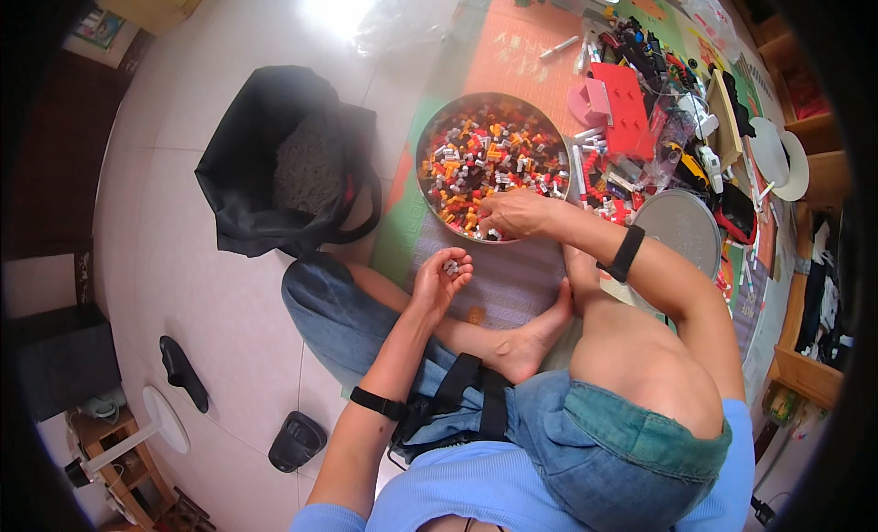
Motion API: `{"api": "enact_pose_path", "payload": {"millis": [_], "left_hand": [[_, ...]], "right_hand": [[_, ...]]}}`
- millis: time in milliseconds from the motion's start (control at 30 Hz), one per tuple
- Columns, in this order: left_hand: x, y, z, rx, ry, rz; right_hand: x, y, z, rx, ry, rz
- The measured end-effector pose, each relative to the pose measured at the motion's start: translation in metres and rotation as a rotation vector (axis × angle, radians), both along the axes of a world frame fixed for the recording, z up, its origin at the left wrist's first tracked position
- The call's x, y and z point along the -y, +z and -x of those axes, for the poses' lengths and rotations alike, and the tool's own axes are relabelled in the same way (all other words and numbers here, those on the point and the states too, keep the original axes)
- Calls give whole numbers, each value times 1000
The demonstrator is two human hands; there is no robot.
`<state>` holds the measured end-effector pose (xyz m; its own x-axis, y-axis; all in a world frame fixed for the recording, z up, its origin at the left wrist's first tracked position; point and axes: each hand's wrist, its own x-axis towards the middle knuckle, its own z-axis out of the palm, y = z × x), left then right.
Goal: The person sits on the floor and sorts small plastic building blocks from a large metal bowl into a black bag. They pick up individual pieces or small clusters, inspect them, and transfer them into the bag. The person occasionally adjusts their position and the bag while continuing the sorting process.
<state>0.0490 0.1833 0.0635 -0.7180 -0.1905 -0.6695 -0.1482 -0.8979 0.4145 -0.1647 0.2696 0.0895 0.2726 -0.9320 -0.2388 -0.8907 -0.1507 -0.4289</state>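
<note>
A round metal bowl (427, 148) full of small red, yellow, orange, white and grey toy bricks sits on the floor mat in front of me. My right hand (514, 212) reaches into its near edge, fingers down among the bricks; whether it grips one is hidden. My left hand (439, 276) is held palm up just below the bowl, cupping a few small grey and white bricks (451, 268). Both wrists wear black bands.
A black bag (265, 157) lies open on the tiled floor to the left. A red box (626, 107), a round grey lid (681, 226) and scattered toys crowd the right. My bare foot (530, 335) rests on the mat; slippers lie at lower left.
</note>
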Motion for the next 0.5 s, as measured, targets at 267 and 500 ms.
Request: {"api": "enact_pose_path", "payload": {"millis": [267, 500], "left_hand": [[-1, 3, -1, 38, 5, 35], [-1, 4, 1, 25, -30, 26]], "right_hand": [[10, 23, 10, 426, -356, -172], [3, 35, 12, 827, -606, -413]]}}
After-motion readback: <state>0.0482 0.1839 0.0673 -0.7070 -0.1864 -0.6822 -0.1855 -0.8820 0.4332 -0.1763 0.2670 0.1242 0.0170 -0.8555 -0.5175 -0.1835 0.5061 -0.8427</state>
